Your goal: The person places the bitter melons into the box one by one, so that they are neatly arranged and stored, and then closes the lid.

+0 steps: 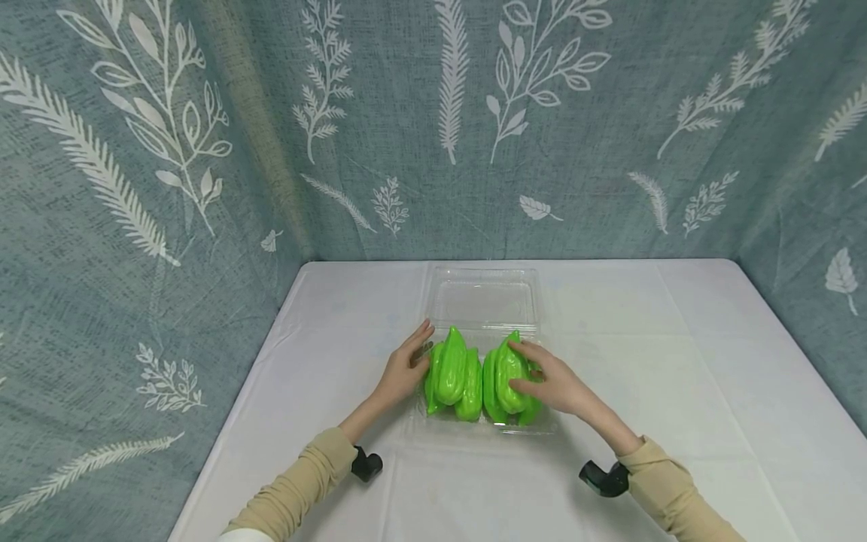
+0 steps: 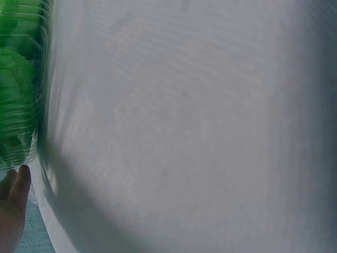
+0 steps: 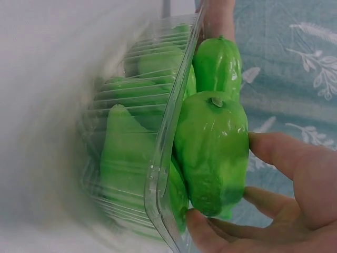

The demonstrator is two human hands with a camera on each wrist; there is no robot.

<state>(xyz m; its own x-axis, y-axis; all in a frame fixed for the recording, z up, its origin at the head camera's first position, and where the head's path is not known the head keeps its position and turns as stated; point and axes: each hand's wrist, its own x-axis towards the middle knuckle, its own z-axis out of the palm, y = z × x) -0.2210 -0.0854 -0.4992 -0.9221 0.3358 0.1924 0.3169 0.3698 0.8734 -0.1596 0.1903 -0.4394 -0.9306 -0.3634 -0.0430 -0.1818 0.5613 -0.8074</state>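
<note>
A clear plastic container [image 1: 542, 426] holds several glossy green peppers [image 1: 468, 388], grouped in two clusters side by side. On top of the right cluster lies one pepper [image 3: 211, 153], above the container's rim in the right wrist view. My right hand [image 1: 557, 382] grips this pepper, thumb and fingers around it. At the container's left side is my left hand [image 1: 401, 374], its fingers extended and close to the left peppers; the head view does not settle whether they touch. Only part of the left hand [image 2: 13, 211] appears in the left wrist view, beside the container wall.
The container's clear lid [image 1: 484, 297] lies folded back behind it, toward the far table edge. A white cloth [image 1: 650, 361] covers the table. Patterned blue-green curtains [image 1: 420, 135] stand behind and at both sides. Black wrist devices [image 1: 605, 479] sit under both forearms.
</note>
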